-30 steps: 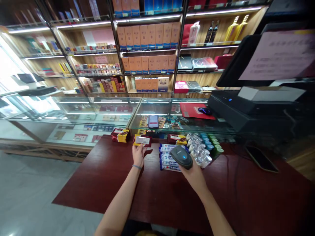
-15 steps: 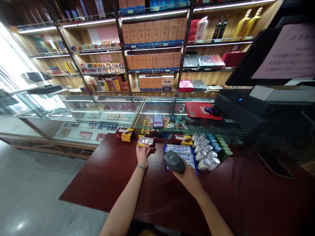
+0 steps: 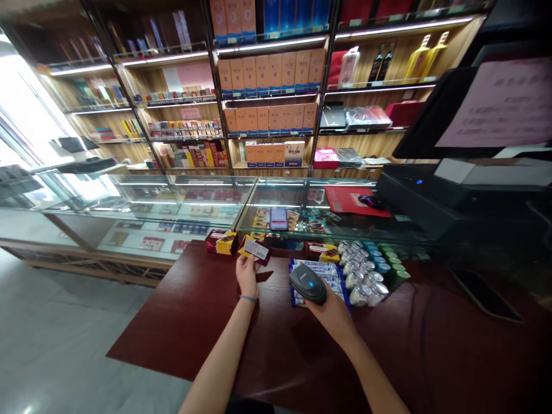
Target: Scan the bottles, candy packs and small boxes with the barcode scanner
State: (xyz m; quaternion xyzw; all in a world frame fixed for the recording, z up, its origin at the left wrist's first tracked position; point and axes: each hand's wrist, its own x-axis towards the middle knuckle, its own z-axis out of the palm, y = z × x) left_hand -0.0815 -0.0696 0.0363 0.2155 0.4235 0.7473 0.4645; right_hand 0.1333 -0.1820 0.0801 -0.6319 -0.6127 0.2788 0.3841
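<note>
Left hand (image 3: pixel 247 275) lifts packet (image 3: pixel 255 250), seemingly labelled; right hand (image 3: pixel 332 310) grips scanner (image 3: pixel 307 283).

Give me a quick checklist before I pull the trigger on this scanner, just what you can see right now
1. Scanner gripped in the right hand: ok.
2. Small red and yellow pack held up off the counter in the left hand: ok.
3. White barcode label on the pack turned upward, uncovered by fingers: ok.
4. Scanner nose aimed at the label: cannot tell; it points up and left, roughly toward the pack.
5. Other barcodes near the beam path: not ok; blue wrapped bars lie right beneath the scanner.
6. Scan light on the label: cannot tell.
</note>
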